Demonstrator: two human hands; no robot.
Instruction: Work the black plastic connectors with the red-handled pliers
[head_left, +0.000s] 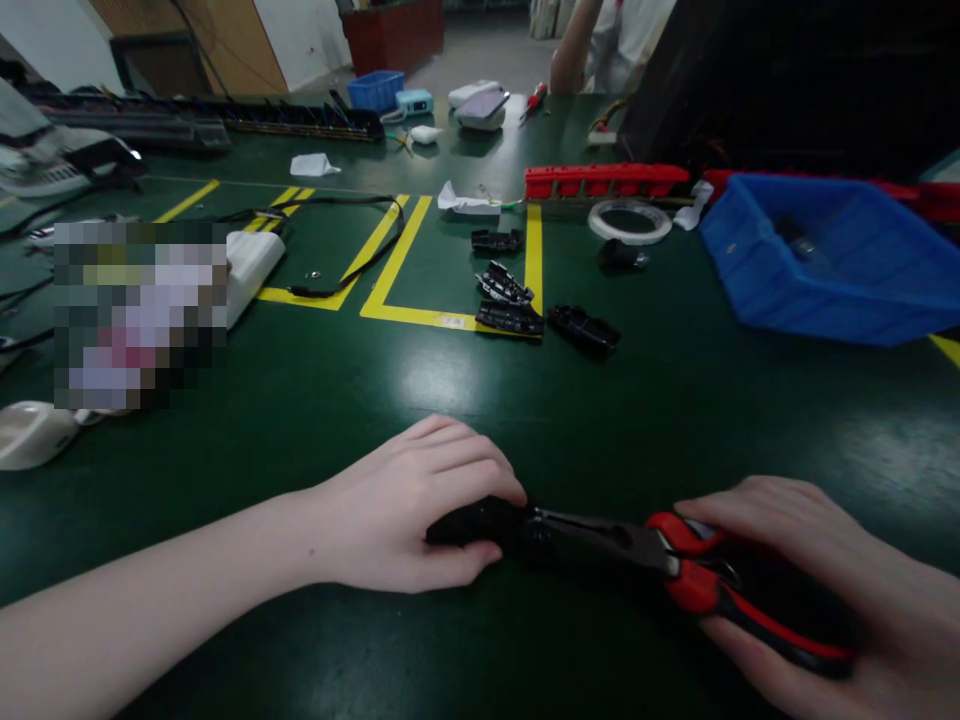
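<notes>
My left hand is closed round a black plastic part and steadies it low over the green table. In my right hand are long-nose pliers with red and black handles, its fingers wrapped about the grips. The pliers' narrow jaws point left and meet the right end of the black part. Whether the tips grip it or only touch it, I cannot tell. Farther off lie several similar black plastic parts, among them one on the right and one at the back.
A blue bin stands at the right, beside a roll of tape and a black cylindrical piece. Red strips lie behind. On the left are a white power bank-like box and a black cable. A person is across the table.
</notes>
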